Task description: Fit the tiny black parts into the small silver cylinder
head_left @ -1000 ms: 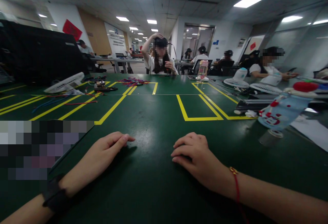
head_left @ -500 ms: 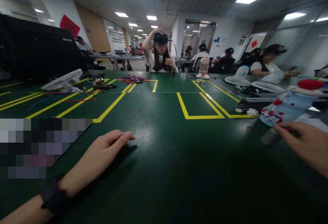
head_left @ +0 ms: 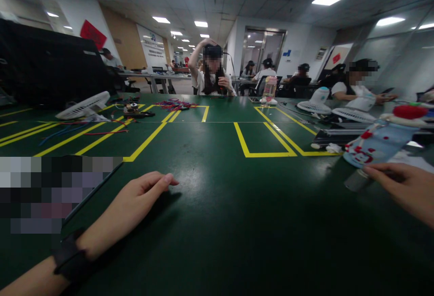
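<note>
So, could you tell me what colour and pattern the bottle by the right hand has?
The bottle is pale blue with red and white figures, seen in the head view.

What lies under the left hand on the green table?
The left hand rests palm-down and flat on the bare green table, fingers stretched out. Only dark mat shows around its edges. Whatever lies directly beneath the palm is covered, though nothing sticks out from under it.

three white fans (head_left: pixel 83 105), one pink bottle (head_left: pixel 269 89), one blue bottle (head_left: pixel 378 144).
</note>
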### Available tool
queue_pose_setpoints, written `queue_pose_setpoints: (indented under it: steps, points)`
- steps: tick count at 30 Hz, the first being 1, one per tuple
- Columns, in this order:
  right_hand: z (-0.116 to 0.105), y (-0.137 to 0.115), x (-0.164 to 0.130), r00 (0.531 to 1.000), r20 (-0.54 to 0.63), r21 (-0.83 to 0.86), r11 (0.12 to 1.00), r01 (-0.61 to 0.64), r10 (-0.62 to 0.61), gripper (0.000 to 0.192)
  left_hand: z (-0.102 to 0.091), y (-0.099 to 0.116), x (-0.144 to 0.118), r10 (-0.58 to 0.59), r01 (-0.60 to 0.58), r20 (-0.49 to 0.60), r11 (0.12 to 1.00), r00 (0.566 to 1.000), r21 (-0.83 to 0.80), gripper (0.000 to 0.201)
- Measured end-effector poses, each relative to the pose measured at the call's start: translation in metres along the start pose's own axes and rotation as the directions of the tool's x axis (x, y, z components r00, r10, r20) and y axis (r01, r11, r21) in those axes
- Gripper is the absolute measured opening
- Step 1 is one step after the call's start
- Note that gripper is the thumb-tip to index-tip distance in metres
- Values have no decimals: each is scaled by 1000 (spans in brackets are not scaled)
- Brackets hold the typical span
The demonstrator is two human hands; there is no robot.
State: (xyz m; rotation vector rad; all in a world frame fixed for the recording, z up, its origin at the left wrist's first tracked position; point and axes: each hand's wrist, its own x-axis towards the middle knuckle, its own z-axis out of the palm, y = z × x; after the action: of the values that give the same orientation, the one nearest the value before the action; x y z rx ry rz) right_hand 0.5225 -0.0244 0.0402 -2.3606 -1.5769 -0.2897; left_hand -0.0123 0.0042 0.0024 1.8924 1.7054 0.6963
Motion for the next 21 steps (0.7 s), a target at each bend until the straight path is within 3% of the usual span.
queue_pose_setpoints:
  steps: [5,7,10,12,14,16,19,21]
  points:
    - [10,13,3,997,76,151,988,-7,-4,48,1,-1,0,10,-10,-6,1000,1000,2,43]
    - [16,11,-1,991,132,211,977,-19,-9,58,1,0,-1,22,-22,-5,1000,1000,0,45]
    - [22,-12,-11,996,79,198,980,26,-42,65,1,3,-1,37,-37,8,999,999,-11,44]
    - [24,-44,-22,977,-46,233,948,214,-210,61,1,5,-1,36,-36,14,999,999,-16,43]
    - [24,-88,-39,892,-131,332,828,451,-433,56,2,4,-1,38,-38,9,999,999,-6,42]
    - [22,-136,-61,780,-117,473,656,588,-614,53,5,3,-1,64,-64,3,998,998,22,41]
    - [18,-195,-95,602,-25,651,444,615,-798,55,11,4,-1,138,-138,-3,987,990,82,35]
    - [19,-215,-109,532,8,719,375,585,-847,54,16,9,-3,189,-187,-17,977,982,105,31]
